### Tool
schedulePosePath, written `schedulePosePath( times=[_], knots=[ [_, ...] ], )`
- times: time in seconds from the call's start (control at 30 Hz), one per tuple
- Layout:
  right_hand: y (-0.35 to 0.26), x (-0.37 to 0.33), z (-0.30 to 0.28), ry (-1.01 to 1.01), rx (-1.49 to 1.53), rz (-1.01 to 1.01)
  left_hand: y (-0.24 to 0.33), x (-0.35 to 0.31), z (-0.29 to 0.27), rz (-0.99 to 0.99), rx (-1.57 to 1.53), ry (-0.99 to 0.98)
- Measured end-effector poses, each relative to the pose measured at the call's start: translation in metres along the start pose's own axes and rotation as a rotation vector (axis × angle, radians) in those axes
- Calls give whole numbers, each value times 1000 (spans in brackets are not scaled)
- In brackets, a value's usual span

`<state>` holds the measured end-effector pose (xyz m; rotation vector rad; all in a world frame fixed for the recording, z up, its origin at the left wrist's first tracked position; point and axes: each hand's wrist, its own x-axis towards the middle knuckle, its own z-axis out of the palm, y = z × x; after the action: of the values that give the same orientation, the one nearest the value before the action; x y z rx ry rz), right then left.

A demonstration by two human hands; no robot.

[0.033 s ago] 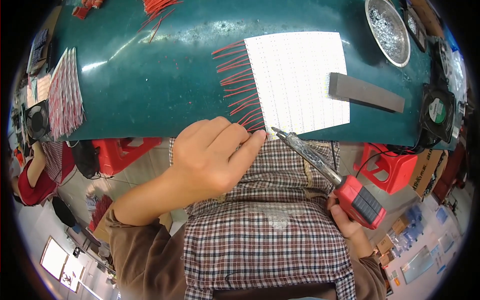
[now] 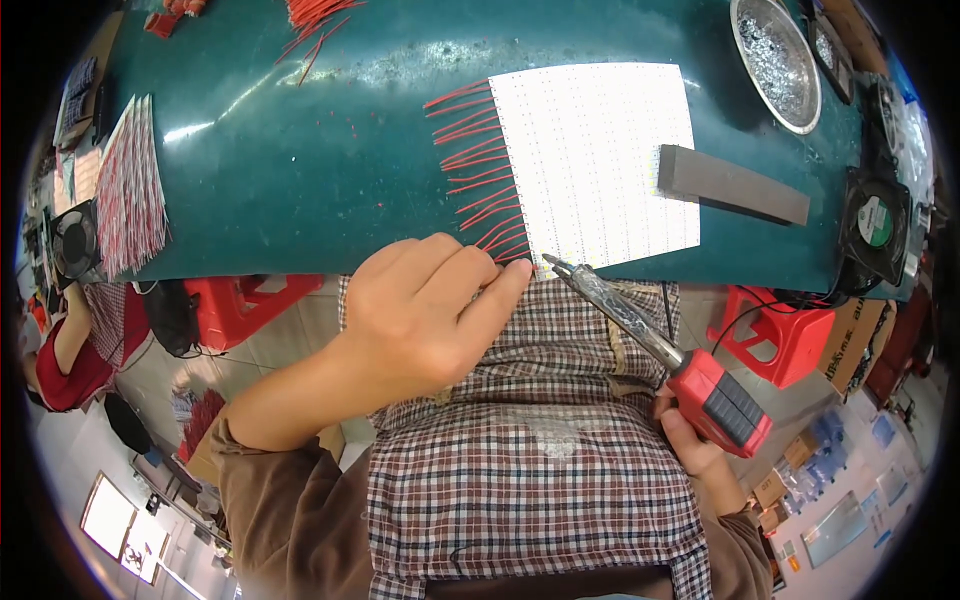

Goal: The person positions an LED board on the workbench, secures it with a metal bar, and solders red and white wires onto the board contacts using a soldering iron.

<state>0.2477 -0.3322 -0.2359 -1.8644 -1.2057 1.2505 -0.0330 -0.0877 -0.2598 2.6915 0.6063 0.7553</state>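
Note:
A soldering iron (image 2: 719, 401) with a red and black handle is gripped in my right hand (image 2: 690, 442). Its metal tip points to the left and meets the near-left corner of a white LED sheet (image 2: 605, 160) marked with rows of small dots. Red wires (image 2: 482, 162) stick out from the sheet's left edge in a row. My left hand (image 2: 420, 310) is closed at the near end of this row, its fingers pinching a red wire just left of the iron's tip. Most of that wire is hidden by the hand.
A grey bar (image 2: 735, 186) lies across the sheet's right edge. Farther right are a metal bowl (image 2: 775, 65) and a black fan (image 2: 875, 225). Bundled wires (image 2: 135, 190) lie at the left, more red wires (image 2: 315, 15) at the back. Red stools (image 2: 235, 308) stand below the table.

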Motion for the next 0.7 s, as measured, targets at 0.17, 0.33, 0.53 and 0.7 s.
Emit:
schedulePosePath(
  times=[0.17, 0.33, 0.53, 0.7],
  knots=[
    [-2, 3, 1, -9, 7, 1, 0, -1, 2, -8, 16, 20],
    [-1, 1, 1, -8, 42, 46, -1, -3, 3, -6, 10, 15],
    [-4, 3, 1, -16, 30, 17, 0, -2, 5, -9, 16, 44],
    [-3, 6, 3, -12, 38, -2, 1, -1, 6, -17, 32, 38]
  ],
)
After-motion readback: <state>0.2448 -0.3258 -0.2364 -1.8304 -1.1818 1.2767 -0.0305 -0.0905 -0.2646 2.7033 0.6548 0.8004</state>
